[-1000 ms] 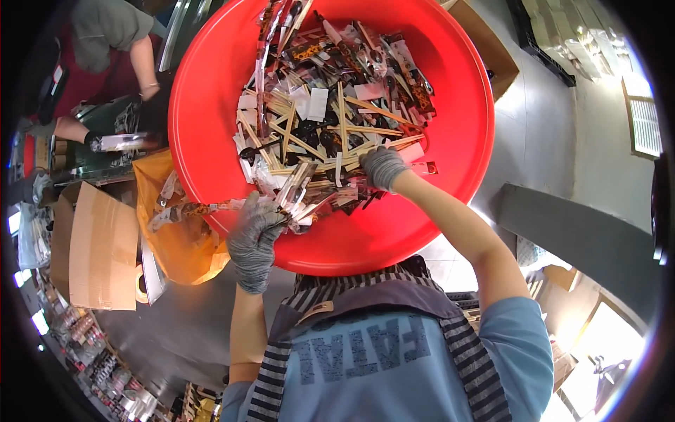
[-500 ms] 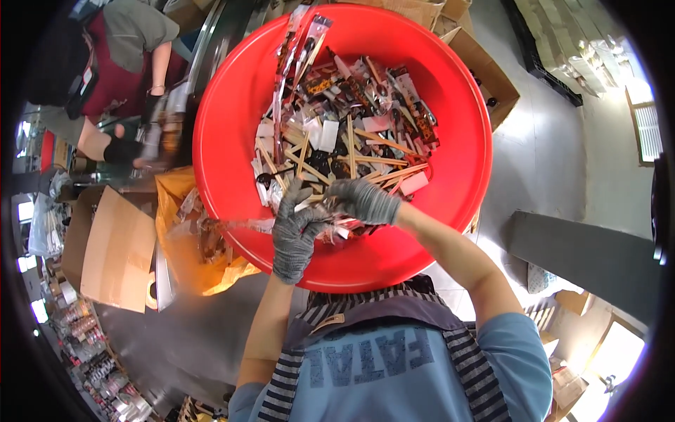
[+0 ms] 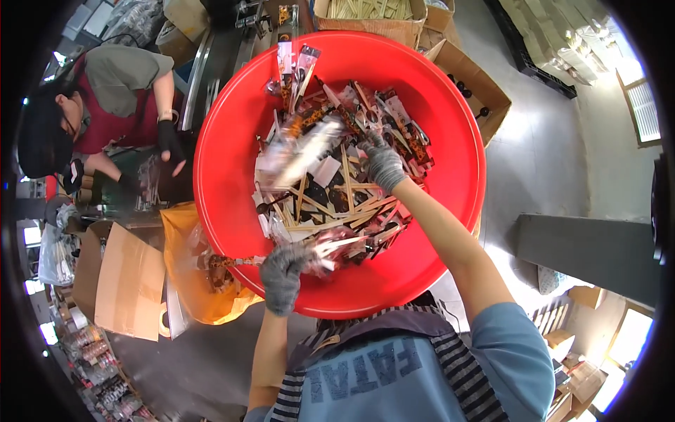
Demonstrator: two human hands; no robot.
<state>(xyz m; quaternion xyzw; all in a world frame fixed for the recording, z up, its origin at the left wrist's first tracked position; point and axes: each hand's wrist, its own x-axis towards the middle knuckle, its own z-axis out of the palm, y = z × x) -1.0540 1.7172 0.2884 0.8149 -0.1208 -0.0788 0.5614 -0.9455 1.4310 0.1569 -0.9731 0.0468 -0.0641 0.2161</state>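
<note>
A large red plastic tub (image 3: 450, 176) holds a heap of wooden chopsticks (image 3: 348, 179), black spoons and clear-wrapped utensil packets (image 3: 411, 137). At the near-left rim, my left hand (image 3: 281, 278), in a grey knit glove, is closed on a utensil packet (image 3: 235, 260). The packet's patterned end sticks out over the rim. White sticks in clear wrap (image 3: 337, 246) lie just right of this hand. My right hand (image 3: 383, 162), in a matching glove, is over the heap with fingers stretched out. Left of it, apart from the fingers, is a motion-blurred pale packet (image 3: 306, 155).
An orange sack (image 3: 186, 243) of packets and an open cardboard box (image 3: 130, 281) stand left of the tub. A co-worker's black-gloved hand (image 3: 171, 144) is at a bench, far left. Boxes of chopsticks (image 3: 369, 17) and black spoons (image 3: 471, 98) stand behind.
My right hand has moved away from my left, up and right over the heap. A blurred packet now shows above the pile. My left hand has shifted slightly nearer me.
</note>
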